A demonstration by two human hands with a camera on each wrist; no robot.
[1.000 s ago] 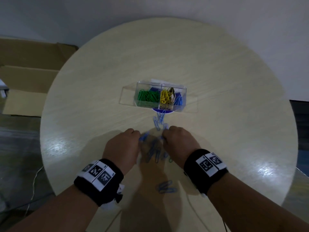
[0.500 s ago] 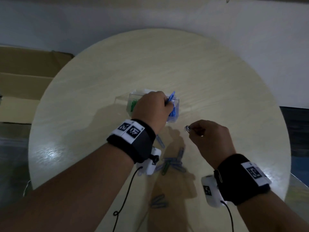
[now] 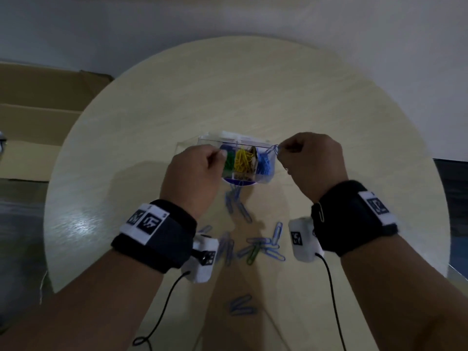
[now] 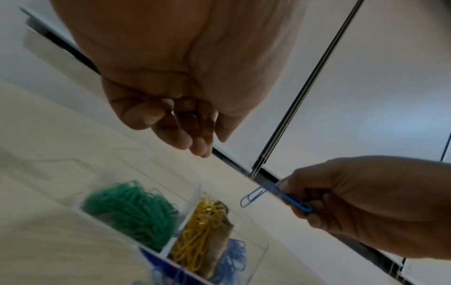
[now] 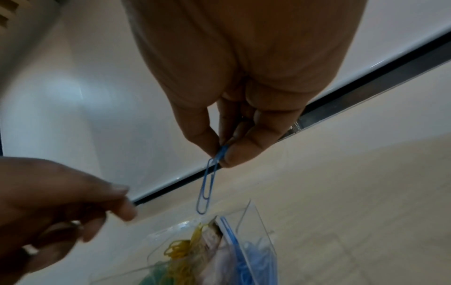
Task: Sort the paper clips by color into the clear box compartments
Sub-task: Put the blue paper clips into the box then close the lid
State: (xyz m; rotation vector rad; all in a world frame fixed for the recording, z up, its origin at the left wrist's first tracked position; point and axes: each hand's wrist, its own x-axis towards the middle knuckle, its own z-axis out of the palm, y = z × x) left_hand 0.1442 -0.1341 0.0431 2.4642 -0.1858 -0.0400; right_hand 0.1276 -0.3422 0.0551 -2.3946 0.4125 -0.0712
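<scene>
The clear box stands mid-table with green clips in its left compartment, yellow clips in the middle and blue clips at the right. My right hand pinches a blue paper clip between thumb and forefinger, and it dangles just above the blue compartment. The clip hangs below my right hand. My left hand hovers over the green side with its fingers loosely curled and empty. Several loose blue clips and a green one lie near me.
More blue clips lie just in front of the box and near the table's front edge. A silver clip hangs on my right wristband. A cardboard box sits on the floor to the left. A white wall stands behind the round table.
My left hand no longer holds the blue clip it had over the box and has drawn back left. My right hand rose from the table to the box with a blue clip.
</scene>
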